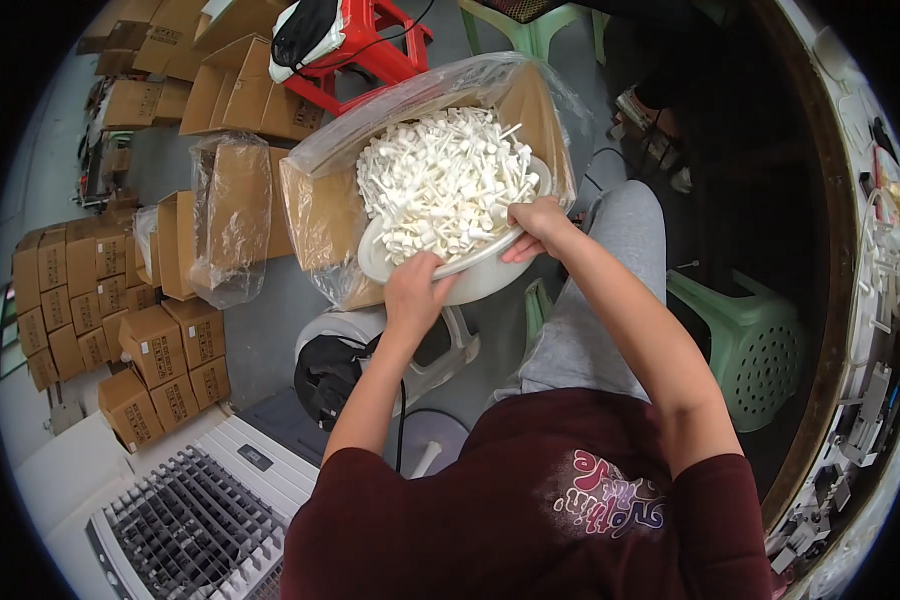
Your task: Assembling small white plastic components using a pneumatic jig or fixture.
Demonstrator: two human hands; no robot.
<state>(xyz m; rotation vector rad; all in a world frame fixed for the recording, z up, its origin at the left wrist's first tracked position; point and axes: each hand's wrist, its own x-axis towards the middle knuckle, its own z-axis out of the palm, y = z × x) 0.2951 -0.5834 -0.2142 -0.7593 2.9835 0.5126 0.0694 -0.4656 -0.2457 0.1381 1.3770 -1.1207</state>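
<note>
The basin [485, 282] is held at its rim [482, 256], the sensible place, by left hand [416, 294] and right hand [540, 226]; likely stiff, and heavy under white pieces [445, 175].

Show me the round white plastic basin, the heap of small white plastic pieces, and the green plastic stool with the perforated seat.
Round white plastic basin [483, 282]: head view, near outer wall.
Heap of small white plastic pieces [448, 180]: head view, its middle.
Green plastic stool [760, 362]: head view, perforated seat.
</note>
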